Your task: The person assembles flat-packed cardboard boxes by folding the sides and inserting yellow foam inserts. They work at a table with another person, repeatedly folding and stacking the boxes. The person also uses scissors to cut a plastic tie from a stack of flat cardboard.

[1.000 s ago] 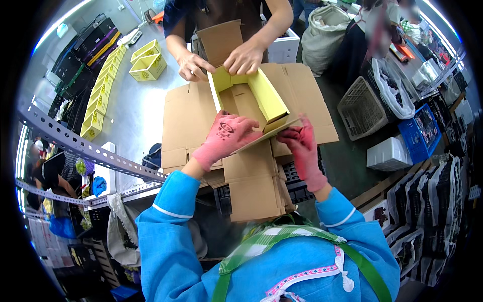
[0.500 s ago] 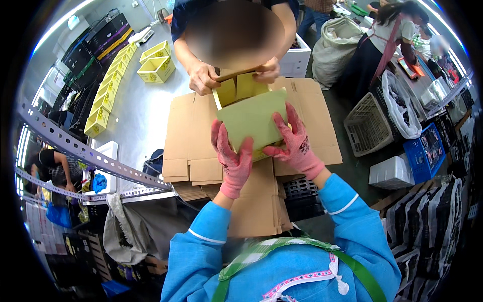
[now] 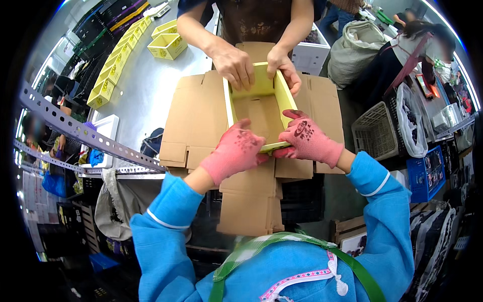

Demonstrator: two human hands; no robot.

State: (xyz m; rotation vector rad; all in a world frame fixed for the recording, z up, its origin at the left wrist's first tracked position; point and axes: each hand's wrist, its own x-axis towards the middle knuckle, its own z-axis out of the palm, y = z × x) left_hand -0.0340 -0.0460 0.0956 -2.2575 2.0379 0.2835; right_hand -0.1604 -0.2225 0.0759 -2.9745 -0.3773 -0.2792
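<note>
Lowered since half a second ago, the near panel (image 3: pixel 274 146) no longer screens the mouth of the yellow box (image 3: pixel 286 98) in the head view, and both hands are now at its near corners. Left hand (image 3: pixel 239 151) closes around the near-left corner; right hand (image 3: pixel 306 135) grips the near-right one, fingers over the side wall's end. Across from them, a co-worker's hands (image 3: pixel 234 65) hold the far end. The box is above flattened cardboard (image 3: pixel 196 116); whether it touches is unclear. Best, I judge, to press both corners evenly, keeping the side walls upright and the creases square, without pulling against the co-worker. Cardboard edges overhang toward the wearer, so elbows want care there; a perforated rail (image 3: pixel 80 128) bounds the metal tabletop (image 3: pixel 141 95) leftward, while rightward, short of the grey basket (image 3: pixel 375 131), looks freer.
</note>
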